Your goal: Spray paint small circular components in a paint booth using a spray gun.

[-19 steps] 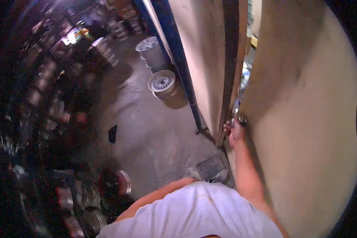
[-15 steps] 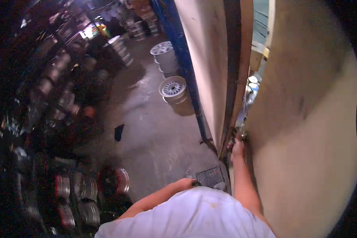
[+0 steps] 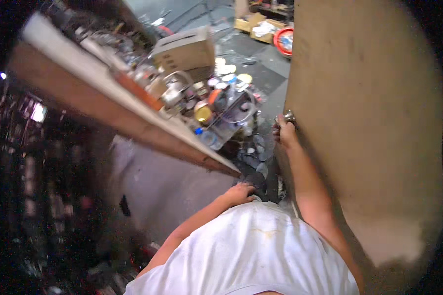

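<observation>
A tan door (image 3: 364,123) fills the right side. My right hand (image 3: 286,132) is closed round the metal door knob (image 3: 290,117) at the door's left edge, with that arm stretched along the panel. Close in front of my white shirt, my left hand (image 3: 239,193) has its fingers curled; whatever it may hold is hidden. A wooden frame edge (image 3: 133,130) slants across on the left, apart from both hands. Past the doorway are a cardboard box (image 3: 184,53) and many cans, tubs and bottles, among them a yellow-lidded can (image 3: 202,113).
A red round basin (image 3: 283,42) and open cartons (image 3: 261,27) sit at the far side of the room. Dark blurred clutter (image 3: 29,196) lies at the left. Small grey pieces litter the floor (image 3: 255,152) inside the doorway.
The doorway gap has widened, with the door swung inward and my right hand on its knob. My view has turned toward the room, and the wheel rims have left the sharp view.
</observation>
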`<state>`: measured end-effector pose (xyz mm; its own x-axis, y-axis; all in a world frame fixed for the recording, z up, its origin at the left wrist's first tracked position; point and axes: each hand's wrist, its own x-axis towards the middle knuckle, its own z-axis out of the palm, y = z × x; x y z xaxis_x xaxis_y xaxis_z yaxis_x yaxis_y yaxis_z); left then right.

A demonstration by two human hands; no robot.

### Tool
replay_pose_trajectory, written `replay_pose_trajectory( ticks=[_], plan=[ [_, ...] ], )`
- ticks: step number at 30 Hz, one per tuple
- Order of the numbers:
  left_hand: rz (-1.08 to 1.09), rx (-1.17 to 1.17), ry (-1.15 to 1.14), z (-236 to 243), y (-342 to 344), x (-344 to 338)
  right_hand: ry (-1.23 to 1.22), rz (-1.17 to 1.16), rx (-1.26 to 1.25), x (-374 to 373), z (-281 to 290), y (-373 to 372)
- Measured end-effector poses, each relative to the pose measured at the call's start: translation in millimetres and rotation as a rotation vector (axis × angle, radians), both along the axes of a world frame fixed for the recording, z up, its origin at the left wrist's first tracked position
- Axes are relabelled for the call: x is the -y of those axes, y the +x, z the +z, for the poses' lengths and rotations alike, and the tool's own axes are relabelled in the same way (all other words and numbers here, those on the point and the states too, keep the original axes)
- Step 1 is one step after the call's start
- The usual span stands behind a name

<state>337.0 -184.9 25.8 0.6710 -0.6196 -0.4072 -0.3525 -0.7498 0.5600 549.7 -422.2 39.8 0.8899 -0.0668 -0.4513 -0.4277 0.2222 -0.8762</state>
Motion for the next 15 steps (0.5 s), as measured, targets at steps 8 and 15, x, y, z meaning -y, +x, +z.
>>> replay_pose_trajectory(
  ticks=[8,15],
  plan=[
    [-0.107,-0.270,-0.109,-79,143,71,0.017,-0.333,0.036,138,2,42],
    [-0.155,-0.193,-0.035,-60,309,153,0.068,-0.527,0.024,230,13,70]
  ],
)
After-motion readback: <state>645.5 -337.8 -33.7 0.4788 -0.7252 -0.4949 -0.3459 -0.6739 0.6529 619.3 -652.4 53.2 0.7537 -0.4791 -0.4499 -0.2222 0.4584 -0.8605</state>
